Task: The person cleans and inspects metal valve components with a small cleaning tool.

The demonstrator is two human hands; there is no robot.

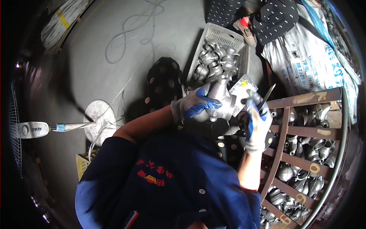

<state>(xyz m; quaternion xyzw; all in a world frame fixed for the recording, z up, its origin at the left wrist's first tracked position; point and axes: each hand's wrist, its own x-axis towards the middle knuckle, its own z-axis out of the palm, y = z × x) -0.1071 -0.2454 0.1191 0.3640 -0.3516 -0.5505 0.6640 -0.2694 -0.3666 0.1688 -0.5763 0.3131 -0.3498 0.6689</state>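
While one grey metal part (219,92) is in hand, many like it lie in and near the crate (225,35)

Seen from the head view, the left hand (197,102) has its gloved fingers wrapped around that part, just on the wearer's side of the crate. Nearer the wearer than the crate's right corner, the right hand (259,117) grips what looks like a thin-bladed tool (270,92), its blade apart from the part. A pale plate (241,91) shows beside the crate's near right corner; whether it touches the part is unclear.

Handling of this part looks under way, not finished. Piled parts (215,57) fill much of the crate, and others lie in the barred rack (284,129) to its right; which are done and which are left cannot be told.
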